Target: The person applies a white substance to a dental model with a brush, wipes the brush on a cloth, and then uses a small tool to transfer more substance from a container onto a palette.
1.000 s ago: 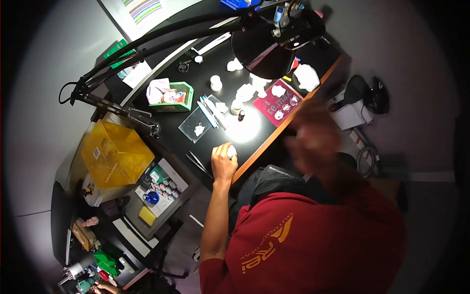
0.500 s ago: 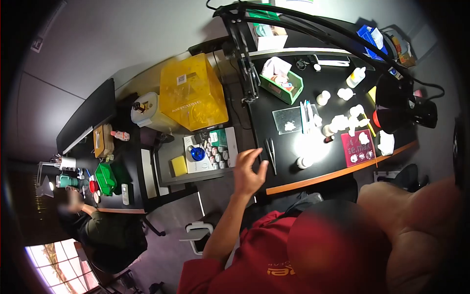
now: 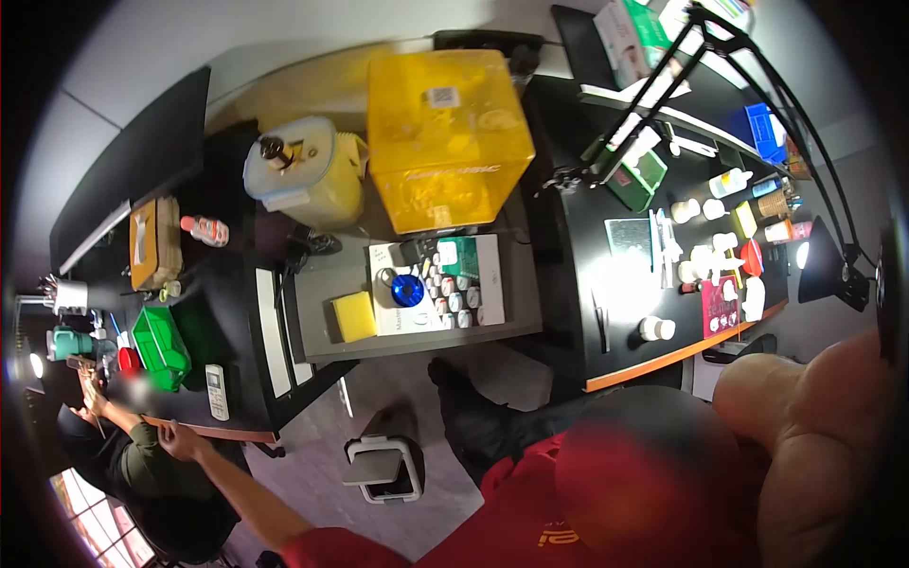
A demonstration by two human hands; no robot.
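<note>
My left hand (image 3: 184, 442) reaches far out at the left, its fingers curled in, with nothing showing in them. It is beside the dark green sleeve (image 3: 150, 462) of a seated co-worker and close to the front edge of the left desk (image 3: 260, 436). The co-worker's own hands (image 3: 93, 396) are at that desk's far end. A white remote control (image 3: 217, 392) and a green bin (image 3: 161, 347) lie on the desk beyond my hand. On the right my bare arm (image 3: 805, 417) is bent up near the camera, and its hand is out of view.
A yellow translucent box (image 3: 450, 142) and a lidded tub (image 3: 303, 175) stand behind a drawer with a yellow sponge (image 3: 354, 316) and small jars. The right workbench (image 3: 625, 364) holds bottles, tweezers (image 3: 601, 320) and a lamp (image 3: 833, 279). A bin (image 3: 383, 469) stands on the floor.
My view has turned left. My left hand has swung from beside the right workbench across to the co-worker's sleeve, and its spread fingers have curled.
</note>
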